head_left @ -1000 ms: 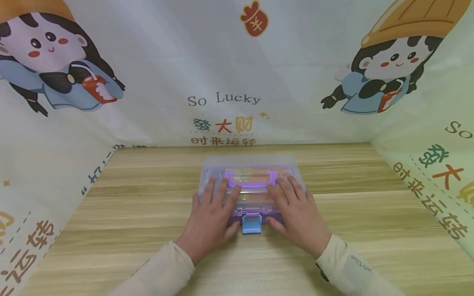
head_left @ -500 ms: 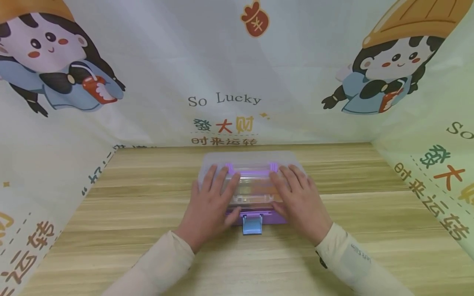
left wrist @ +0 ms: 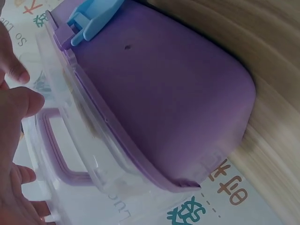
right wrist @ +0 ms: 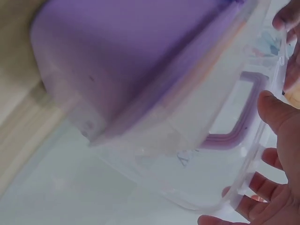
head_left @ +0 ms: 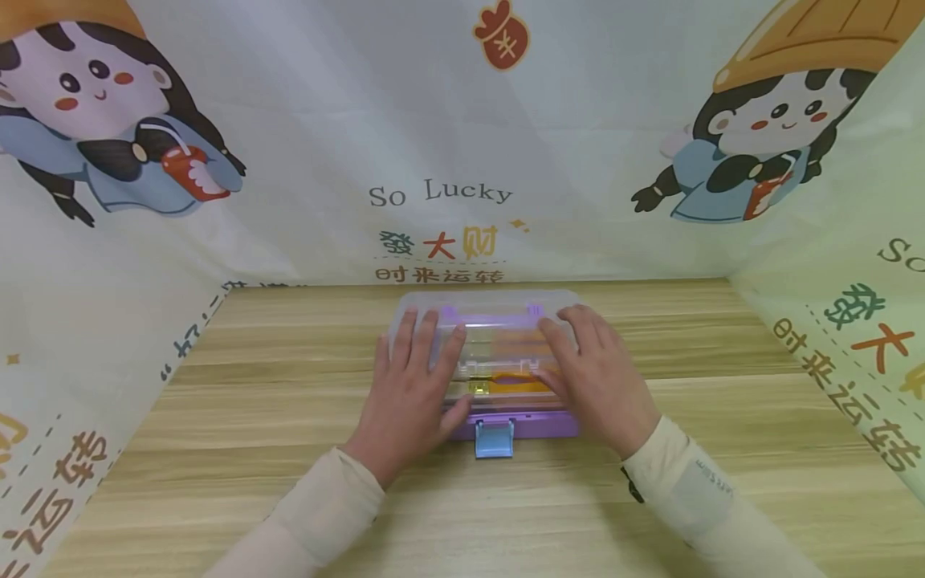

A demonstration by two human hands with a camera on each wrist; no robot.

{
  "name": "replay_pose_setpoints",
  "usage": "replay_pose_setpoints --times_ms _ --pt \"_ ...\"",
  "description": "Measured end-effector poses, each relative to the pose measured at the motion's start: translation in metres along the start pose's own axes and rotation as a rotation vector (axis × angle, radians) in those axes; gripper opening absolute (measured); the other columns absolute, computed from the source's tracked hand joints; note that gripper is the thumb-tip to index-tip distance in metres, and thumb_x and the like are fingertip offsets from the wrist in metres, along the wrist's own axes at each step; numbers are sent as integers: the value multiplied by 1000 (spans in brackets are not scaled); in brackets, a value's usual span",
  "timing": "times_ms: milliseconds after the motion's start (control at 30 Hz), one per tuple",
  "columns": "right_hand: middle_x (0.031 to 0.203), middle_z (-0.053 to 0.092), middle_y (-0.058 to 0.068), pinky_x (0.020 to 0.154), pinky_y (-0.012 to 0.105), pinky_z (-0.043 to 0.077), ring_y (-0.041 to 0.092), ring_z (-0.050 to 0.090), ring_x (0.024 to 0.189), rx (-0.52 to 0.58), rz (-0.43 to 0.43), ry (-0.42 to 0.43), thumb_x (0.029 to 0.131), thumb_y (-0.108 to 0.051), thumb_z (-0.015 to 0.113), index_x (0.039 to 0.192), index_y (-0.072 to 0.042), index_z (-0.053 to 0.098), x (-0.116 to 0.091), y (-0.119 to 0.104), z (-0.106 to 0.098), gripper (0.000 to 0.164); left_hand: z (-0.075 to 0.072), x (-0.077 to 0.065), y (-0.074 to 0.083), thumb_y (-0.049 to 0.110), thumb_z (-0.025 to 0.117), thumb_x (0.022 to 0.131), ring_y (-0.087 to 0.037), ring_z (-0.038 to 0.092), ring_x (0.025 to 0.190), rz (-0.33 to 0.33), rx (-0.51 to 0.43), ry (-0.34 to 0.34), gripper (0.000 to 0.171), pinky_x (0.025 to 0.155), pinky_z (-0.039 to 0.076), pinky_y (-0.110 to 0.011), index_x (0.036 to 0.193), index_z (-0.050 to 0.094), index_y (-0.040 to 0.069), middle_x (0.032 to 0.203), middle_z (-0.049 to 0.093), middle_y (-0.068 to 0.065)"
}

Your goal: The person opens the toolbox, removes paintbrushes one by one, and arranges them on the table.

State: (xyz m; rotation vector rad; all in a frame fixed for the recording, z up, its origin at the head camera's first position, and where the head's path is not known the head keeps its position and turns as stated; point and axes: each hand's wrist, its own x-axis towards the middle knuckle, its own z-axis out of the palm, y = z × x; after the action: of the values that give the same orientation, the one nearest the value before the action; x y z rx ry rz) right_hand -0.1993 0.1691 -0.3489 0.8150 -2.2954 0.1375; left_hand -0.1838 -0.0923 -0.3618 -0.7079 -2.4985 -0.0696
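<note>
A storage box with a purple base (head_left: pixel 538 425) and clear lid (head_left: pixel 491 302) sits on the table. Its lid is raised at the front and tilts back, and a light-blue latch (head_left: pixel 495 440) hangs open below. The lid's purple handle (right wrist: pixel 243 124) shows in both wrist views. My left hand (head_left: pixel 405 393) grips the lid's left side, fingers spread over the top and thumb at the front edge. On the right side, my right hand (head_left: pixel 610 389) holds it likewise. An orange item with a loop (head_left: pixel 516 383) shows inside the box; the rest of the contents are mostly hidden.
The box stands on a wood-grain table (head_left: pixel 253 409), near its back edge. White printed cloth (head_left: pixel 325 120) encloses the table at the back and on both sides.
The lid's front edge has risen and swung back, carrying the handle away from me. Both hands have moved up with it, and the orange item now shows through the widened gap.
</note>
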Motion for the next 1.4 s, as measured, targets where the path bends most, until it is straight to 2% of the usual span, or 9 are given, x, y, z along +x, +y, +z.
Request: replay_pose_setpoints --times_ms 167,433,667,767,867,1033,1233,1400 --pt "123 57 25 97 55 47 45 54 118 -37 -19 3 81 -29 84 126 2 54 10 5 -3 62 5 -2 2 47 68 87 -47 9 147 1 22 43 78 111 18 -67 149 39 10 158 15 -27" --pt "124 60 25 98 53 46 44 55 120 -68 -49 3 84 -29 81 123 4 56 25 12 -9 57 16 -8 5 44 70 85 -48 9 146 8 -2 151 81 111 13 -69 150 36 9 156 18 -31" --pt "127 61 24 96 50 48 42 56 120 -112 -53 -12 87 -28 78 122 4 61 38 17 -12 50 23 -12 6 45 70 84 -49 8 146 26 -6 198 85 109 16 -70 151 33 9 156 16 -31" --pt "129 61 23 94 50 50 43 56 121 -105 -37 -35 90 -27 76 122 3 62 44 21 -12 47 26 -13 6 47 70 84 -48 4 147 29 5 175 86 111 13 -69 152 33 11 158 10 -30" --pt "129 62 23 96 49 49 42 56 121 -89 -28 -58 91 -25 74 121 3 63 53 24 -12 42 29 -13 6 50 68 86 -48 1 147 20 27 117 87 114 8 -66 154 30 12 160 4 -29" --pt "126 64 22 96 48 49 42 58 119 -59 -12 -86 93 -22 71 116 1 65 67 30 -11 33 35 -17 6 51 62 90 -47 5 147 8 65 35 81 114 7 -64 154 31 14 160 4 -28" --pt "126 64 21 99 47 47 39 58 121 -47 26 -129 97 -22 66 117 1 66 81 37 -7 31 37 -19 9 49 60 92 -45 3 148 5 75 11 76 113 8 -67 154 34 14 161 10 -27" --pt "123 67 20 101 46 46 37 60 117 -5 47 -130 96 -20 68 118 1 67 93 45 -4 31 39 -18 10 46 59 93 -43 2 149 13 77 11 75 111 12 -70 155 32 13 161 10 -25"
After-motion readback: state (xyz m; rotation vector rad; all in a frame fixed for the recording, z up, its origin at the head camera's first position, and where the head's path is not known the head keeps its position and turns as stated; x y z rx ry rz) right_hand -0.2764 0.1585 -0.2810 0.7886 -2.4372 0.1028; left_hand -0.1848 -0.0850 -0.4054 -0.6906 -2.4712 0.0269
